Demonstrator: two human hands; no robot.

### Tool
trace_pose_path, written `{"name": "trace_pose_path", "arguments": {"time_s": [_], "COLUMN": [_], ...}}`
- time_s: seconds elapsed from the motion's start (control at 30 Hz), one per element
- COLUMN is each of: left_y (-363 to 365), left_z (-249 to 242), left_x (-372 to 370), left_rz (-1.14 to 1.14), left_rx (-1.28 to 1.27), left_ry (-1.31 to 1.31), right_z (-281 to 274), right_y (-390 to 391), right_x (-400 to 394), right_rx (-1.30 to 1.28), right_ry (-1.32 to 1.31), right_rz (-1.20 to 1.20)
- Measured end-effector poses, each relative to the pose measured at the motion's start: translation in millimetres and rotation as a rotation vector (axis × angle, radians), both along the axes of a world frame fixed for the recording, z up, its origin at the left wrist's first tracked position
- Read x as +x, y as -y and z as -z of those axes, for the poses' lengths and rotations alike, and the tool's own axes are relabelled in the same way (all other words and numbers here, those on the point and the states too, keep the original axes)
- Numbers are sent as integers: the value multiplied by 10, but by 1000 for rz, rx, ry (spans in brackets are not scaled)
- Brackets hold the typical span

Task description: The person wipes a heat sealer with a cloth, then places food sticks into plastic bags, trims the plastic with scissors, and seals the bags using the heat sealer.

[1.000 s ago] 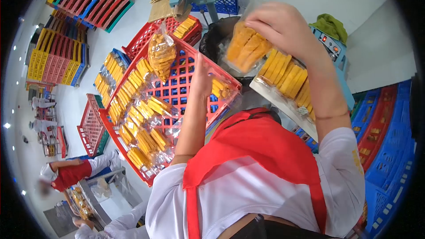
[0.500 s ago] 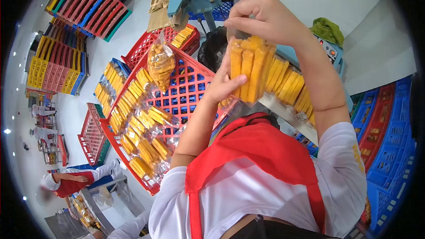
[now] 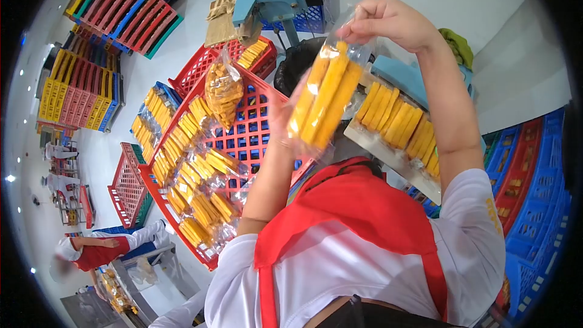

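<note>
A clear plastic bag of yellow stick-shaped snacks [image 3: 327, 98] is held tilted in front of my chest. My right hand [image 3: 388, 23] pinches the gathered top of the bag. Against the bag's left side rests my left hand [image 3: 280, 116], its fingers mostly hidden behind the bag. To the right, more bags of sticks [image 3: 398, 120] stand in a row on a pale tray [image 3: 388, 163]. At left, a red crate [image 3: 258, 124] bears several filled bags of sticks [image 3: 197, 173] and a fuller bag of small orange-brown pieces [image 3: 223, 94].
A light-blue machine [image 3: 267, 0] stands ahead, with a black-lined bin [image 3: 297, 64] below it. Another blue machine [image 3: 398, 76] sits behind the tray. Stacked crates [image 3: 531, 206] rise at right. A co-worker in a red apron [image 3: 103, 249] is at a table at lower left.
The bag has turned from nearly upright to tilted and moved slightly left. My right hand has moved right, pulling the bag's top out. My left hand has shifted left, its thumb no longer across the front.
</note>
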State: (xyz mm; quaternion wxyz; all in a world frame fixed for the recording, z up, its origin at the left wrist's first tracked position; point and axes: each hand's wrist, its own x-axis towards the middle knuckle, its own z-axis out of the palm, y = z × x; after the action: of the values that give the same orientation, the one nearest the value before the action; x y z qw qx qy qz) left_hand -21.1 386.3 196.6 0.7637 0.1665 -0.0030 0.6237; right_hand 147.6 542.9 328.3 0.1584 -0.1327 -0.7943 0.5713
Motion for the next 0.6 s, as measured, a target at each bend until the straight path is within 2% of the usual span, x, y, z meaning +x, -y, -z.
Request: {"name": "trace_pose_path", "arguments": {"time_s": [0.03, 0.07, 0.13, 0.17, 0.23, 0.27, 0.33, 0.43, 0.6], "left_y": [7, 0, 10, 11, -11, -21, -21, 16, 40], "left_z": [63, 79, 97, 119, 169, 204, 209, 199, 243], "left_x": [-104, -158, -237, -260, -317, -356, -396, -398, -427], "left_rz": [-101, -192, -325, -332, -585, -593, -594, -549, -576], "left_rx": [-10, -35, -22, -24, -121, -126, -211, -266, -281], "left_ry": [-48, -41, -49, -46, -246, -243, -280, -224, -287], "right_z": [18, 61, 170, 188, 222, 255, 351, 529, 459], "right_y": [-18, -25, 20, 54, 137, 161, 203, 297, 259], "right_x": [-7, -31, -68, -86, -135, -150, -172, -276, -287], "right_rx": [-24, -18, -160, -161, -225, -228, -403, -289, -327], "right_ry": [-23, -27, -15, -12, 10, 14, -49, -83, -76], "right_rz": [97, 95, 289, 282, 281, 273, 135, 98, 173]}}
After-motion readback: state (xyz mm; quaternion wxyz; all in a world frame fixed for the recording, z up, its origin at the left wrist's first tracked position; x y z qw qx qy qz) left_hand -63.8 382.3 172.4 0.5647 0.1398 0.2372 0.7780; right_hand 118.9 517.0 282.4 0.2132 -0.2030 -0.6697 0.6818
